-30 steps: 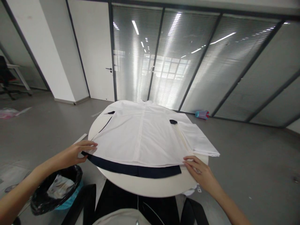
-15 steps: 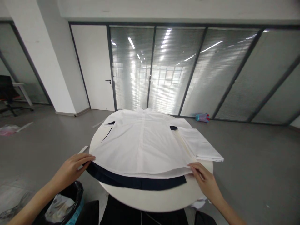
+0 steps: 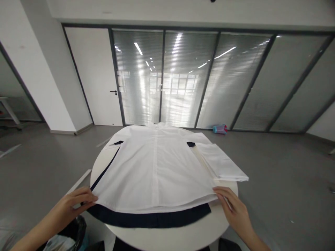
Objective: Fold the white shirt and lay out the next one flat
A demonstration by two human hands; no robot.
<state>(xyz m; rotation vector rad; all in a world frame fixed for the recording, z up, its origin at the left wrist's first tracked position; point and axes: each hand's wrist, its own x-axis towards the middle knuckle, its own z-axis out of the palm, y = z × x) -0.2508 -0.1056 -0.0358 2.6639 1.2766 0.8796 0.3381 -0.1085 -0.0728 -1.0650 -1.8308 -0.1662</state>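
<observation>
A white shirt lies spread on a round white table, its collar at the far edge and its hem toward me. Under it, a dark navy piece of cloth shows along the hem and the left side. My left hand pinches the left corner of the hem. At the right corner, my right hand grips the hem between thumb and fingers. The right sleeve reaches past the table's right edge. Two small dark patches show near the armpits.
A bin with a black liner stands on the floor at lower left, near the table. A white strip lies beyond it. Farther off are a blue and red bundle, a white door and glass partitions with blinds.
Both hands have come nearer to me with the hem, the left one more and also outward. More navy cloth shows along the left side. The view has shifted slightly.
</observation>
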